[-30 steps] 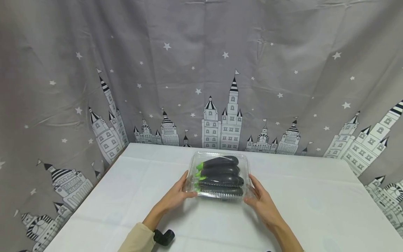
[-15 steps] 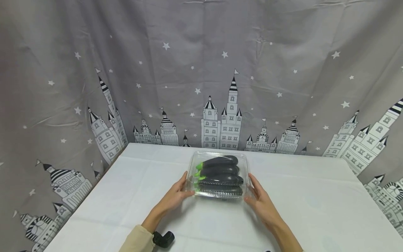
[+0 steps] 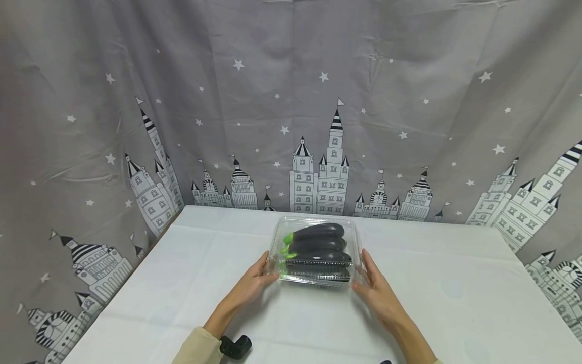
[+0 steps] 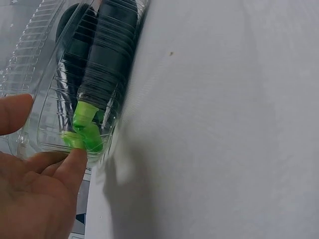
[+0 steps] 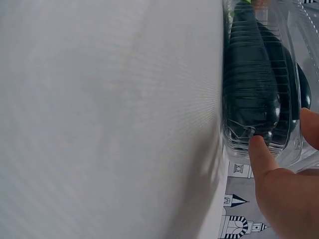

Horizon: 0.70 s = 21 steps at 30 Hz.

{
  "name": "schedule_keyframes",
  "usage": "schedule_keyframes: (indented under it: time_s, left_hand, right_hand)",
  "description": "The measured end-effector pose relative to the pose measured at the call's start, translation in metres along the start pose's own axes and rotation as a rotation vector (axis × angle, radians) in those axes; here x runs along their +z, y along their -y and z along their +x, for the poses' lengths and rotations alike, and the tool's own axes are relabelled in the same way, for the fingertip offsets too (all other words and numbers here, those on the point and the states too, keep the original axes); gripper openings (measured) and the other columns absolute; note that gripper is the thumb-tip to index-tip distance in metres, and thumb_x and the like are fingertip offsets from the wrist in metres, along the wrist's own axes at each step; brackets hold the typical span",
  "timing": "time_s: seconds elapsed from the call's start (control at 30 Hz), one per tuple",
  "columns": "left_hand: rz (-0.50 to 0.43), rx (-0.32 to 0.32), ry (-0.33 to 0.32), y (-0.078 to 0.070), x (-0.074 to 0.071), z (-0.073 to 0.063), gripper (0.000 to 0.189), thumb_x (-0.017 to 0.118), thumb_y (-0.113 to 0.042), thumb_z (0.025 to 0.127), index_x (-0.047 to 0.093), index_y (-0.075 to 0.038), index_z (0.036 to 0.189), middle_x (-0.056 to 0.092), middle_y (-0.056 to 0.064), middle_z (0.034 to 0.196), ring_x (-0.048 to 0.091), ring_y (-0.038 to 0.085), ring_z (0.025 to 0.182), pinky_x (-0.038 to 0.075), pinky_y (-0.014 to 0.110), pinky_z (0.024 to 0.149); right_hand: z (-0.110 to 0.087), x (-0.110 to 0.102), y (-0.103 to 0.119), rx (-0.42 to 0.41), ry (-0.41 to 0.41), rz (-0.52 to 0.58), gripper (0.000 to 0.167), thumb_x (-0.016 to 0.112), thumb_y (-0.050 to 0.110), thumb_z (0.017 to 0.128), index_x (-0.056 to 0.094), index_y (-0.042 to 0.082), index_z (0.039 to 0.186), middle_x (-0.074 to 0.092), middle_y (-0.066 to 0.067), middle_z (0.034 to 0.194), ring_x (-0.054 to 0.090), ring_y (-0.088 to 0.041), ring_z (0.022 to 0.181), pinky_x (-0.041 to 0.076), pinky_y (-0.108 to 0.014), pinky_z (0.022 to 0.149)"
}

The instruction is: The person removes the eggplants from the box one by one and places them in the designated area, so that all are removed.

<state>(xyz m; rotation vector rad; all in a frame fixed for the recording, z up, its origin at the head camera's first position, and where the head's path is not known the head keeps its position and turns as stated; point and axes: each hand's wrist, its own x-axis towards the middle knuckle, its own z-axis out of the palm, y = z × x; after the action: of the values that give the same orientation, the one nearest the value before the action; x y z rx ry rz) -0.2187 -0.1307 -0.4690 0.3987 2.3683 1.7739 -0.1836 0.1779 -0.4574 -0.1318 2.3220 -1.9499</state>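
The ridged clamshell box (image 3: 352, 242) blurs perhaps four eggplants (image 3: 318, 245), left hand (image 3: 247, 289) and right hand (image 3: 381, 298) pinching its ends between thumb and fingers, nearly as a second ago.

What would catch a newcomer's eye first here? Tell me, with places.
Probably the dark, green-tipped eggplants inside the clear plastic box, near the far edge of the white table. Next, the left hand and right hand, gripping the box at its two ends. Behind the table, the grey curtain stands out, with castles printed along its lower part.
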Motion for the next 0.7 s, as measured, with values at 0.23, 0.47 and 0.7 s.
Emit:
schedule_keyframes:
  time_s: [0.23,0.47,0.7]
  left_hand:
    - [-0.015,0.0,0.007,0.0002,0.0003,-0.0004,0.075,0.054,-0.007,0.096,0.009,0.013,0.151,0.008,0.029,0.159,0.005,0.04,0.147,0.006,0.05,0.117]
    - [0.008,-0.004,0.008,0.0021,-0.0001,-0.0019,0.072,0.05,-0.008,0.098,0.006,0.014,0.151,0.005,0.03,0.159,0.003,0.042,0.147,0.004,0.052,0.117]
    - [0.031,-0.016,0.009,0.0011,0.0005,-0.0043,0.069,0.047,-0.007,0.1,0.006,0.015,0.151,0.007,0.03,0.158,0.004,0.042,0.147,0.004,0.052,0.117]
  right_hand:
    - [-0.0007,-0.0017,0.001,-0.007,0.007,-0.012,0.086,0.056,-0.002,0.092,0.005,0.01,0.159,0.002,-0.015,0.164,0.018,-0.035,0.147,0.015,-0.051,0.115]
    - [-0.0006,-0.0006,0.0034,0.007,0.005,-0.02,0.087,0.056,-0.002,0.091,0.004,0.01,0.159,0.003,-0.015,0.164,0.018,-0.035,0.147,0.017,-0.051,0.115]
    - [-0.0017,-0.0017,0.003,0.012,0.02,-0.015,0.089,0.056,-0.001,0.092,-0.002,0.01,0.159,0.004,-0.015,0.164,0.017,-0.034,0.147,0.013,-0.052,0.116]
